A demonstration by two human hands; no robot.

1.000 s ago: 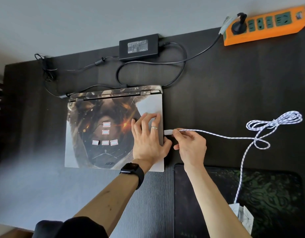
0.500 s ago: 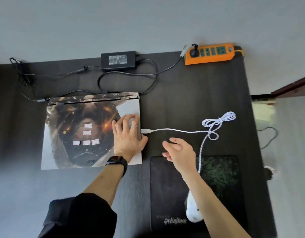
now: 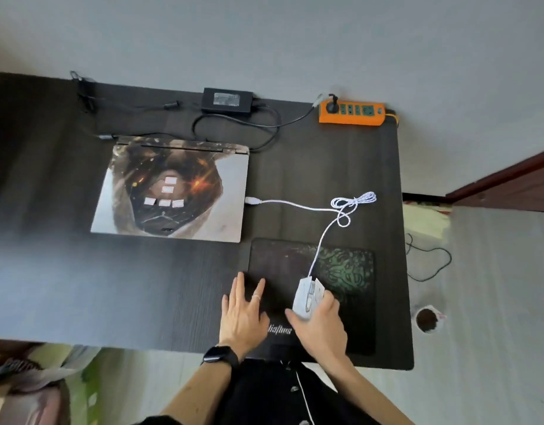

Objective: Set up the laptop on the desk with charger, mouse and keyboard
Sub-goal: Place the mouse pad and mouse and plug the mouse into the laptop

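The closed laptop with a picture on its lid point(image 3: 172, 191) lay on the dark wooden desk point(image 3: 65, 271), at ten o'clock from the hands. The black charger brick point(image 3: 228, 100) sat at its twelve o'clock.

A second before, the left hand point(image 3: 241, 314) pressed that lid and the right hand point(image 3: 321, 326) pinched the white plug point(image 3: 253, 200). Now the plug sat at the laptop's three o'clock side, so the mouse looked hooked up.

The left hand had come down flat on the dark mouse pad point(image 3: 350, 271), fingers straight and spread, holding nothing. The right hand wrapped around the white mouse point(image 3: 307, 297).

No keyboard showed. Bare desk at nine o'clock from the hands looked roomy enough for one. The pad ran close to the desk's six o'clock edge. The white cord point(image 3: 341, 210) looped at the mouse's twelve o'clock and might snag.
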